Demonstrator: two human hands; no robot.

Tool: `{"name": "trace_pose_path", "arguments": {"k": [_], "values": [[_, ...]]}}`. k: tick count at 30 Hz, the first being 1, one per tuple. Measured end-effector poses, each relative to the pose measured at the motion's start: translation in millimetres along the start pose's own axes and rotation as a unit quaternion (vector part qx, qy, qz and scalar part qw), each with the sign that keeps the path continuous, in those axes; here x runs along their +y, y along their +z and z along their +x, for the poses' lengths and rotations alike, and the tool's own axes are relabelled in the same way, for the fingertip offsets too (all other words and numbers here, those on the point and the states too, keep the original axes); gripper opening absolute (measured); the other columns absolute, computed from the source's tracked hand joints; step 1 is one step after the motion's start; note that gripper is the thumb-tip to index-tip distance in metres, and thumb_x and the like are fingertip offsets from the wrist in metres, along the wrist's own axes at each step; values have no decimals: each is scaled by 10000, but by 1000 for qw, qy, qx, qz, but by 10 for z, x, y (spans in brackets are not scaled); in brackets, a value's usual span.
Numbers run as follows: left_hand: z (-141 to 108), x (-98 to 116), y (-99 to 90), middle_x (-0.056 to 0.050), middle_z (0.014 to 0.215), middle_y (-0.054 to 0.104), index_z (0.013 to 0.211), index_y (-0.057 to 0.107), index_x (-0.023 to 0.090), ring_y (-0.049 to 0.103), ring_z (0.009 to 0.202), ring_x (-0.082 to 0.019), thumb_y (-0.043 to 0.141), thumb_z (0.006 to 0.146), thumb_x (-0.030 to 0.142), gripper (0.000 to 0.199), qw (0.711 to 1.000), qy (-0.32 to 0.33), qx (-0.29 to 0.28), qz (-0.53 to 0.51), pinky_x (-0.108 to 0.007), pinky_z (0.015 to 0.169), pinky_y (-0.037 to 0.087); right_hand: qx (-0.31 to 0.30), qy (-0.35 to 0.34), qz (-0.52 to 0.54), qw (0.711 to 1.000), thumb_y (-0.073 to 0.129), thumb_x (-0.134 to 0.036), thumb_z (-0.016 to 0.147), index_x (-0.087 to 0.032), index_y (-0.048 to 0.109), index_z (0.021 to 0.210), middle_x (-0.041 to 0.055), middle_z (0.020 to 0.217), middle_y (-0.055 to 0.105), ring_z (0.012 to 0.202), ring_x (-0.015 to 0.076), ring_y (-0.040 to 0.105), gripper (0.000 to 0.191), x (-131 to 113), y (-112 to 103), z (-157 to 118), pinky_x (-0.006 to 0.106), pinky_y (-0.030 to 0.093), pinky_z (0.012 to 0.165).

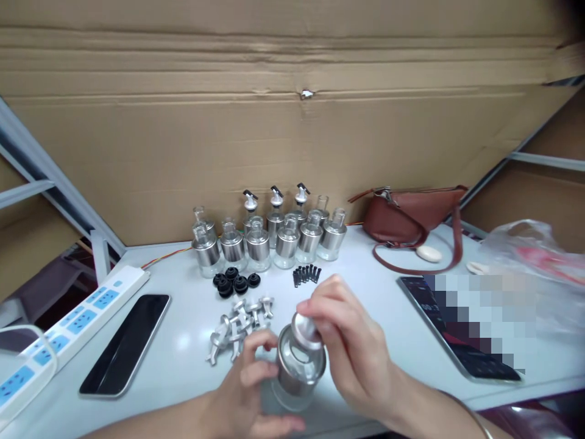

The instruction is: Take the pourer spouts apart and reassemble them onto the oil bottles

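A: Nearest: left hand (247, 390) clasping a glass dispenser bottle (299, 372), low over the counter (183, 360). Right hand (351, 347) pinching its metal cap (305, 329).

B: Step?

A: Seemingly seating the cap; next, a steady twist. Beyond: loose metal spouts (237, 326), black rubber stoppers (233, 283), then assembled bottles (274, 238) by the cardboard.

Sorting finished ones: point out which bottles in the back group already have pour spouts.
The three rear bottles, standing in a row against the cardboard, carry black-tipped spouts. The bottles in front have bare open necks.
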State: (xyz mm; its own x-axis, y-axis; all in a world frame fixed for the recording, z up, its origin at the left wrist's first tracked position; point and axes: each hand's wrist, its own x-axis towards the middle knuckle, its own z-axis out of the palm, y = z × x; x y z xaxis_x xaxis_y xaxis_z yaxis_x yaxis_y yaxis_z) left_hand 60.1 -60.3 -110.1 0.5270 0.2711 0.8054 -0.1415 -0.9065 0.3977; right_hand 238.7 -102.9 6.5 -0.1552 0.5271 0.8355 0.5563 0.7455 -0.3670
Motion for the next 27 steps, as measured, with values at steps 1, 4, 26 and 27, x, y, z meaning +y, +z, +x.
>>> {"name": "trace_pose_path", "arguments": {"k": [1,4,26,27], "values": [[2,-6,13,-144,1292,356,1387,270,257,425,1228,-266,616,890,434,631,1000,11,-14,3,-374,957,493,-2,-9,2,1000,387,-32,897,-220,514,1156,25,783,530,715,176,510,344,-5,22,-34,301,474,595],[19,-6,32,-151,1440,257,1442,190,327,340,1344,-314,562,936,334,628,997,17,-81,-1,-449,999,476,-15,-40,9,999,392,-90,923,-249,505,1239,24,749,532,665,184,519,371,0,58,-70,311,484,561],[282,83,-41,-87,1009,565,1063,545,154,545,982,-220,478,971,365,240,933,-177,-266,-165,-338,823,530,27,182,179,967,463,-353,970,-295,432,1280,94,1008,605,885,242,638,317,-147,377,-592,381,555,706],[267,75,-39,-88,1017,563,1065,542,156,547,977,-217,476,972,366,239,933,-171,-272,-161,-336,821,529,43,184,181,965,437,-374,978,-288,438,1269,94,991,602,875,242,637,303,-159,400,-586,382,552,694]]}}
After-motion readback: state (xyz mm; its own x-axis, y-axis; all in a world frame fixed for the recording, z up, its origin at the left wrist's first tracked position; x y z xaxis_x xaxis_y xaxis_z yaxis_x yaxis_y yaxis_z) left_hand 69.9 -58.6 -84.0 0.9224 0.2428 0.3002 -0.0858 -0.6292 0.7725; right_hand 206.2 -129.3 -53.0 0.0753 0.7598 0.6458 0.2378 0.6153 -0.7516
